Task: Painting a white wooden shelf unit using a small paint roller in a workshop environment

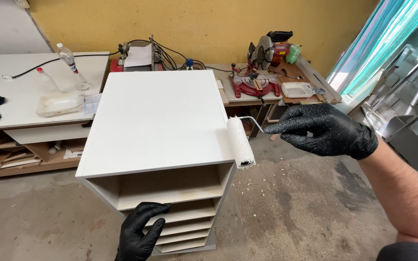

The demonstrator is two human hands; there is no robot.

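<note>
My right hand [326, 129] grips roller [240, 142] at cabinet [156, 121] top's right edge, mid-frame; left hand [140, 232] open, braces shelf front. I'd roll light, even, overlapping.

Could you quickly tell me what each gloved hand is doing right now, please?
Left hand: open, fingers resting against a shelf edge of the white cabinet, holding nothing.
Right hand: closed on the handle of the paint roller.

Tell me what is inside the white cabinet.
The white cabinet holds bare wooden shelves that look empty; the left hand touches one. Its deeper interior and lowest part are hidden.
</note>
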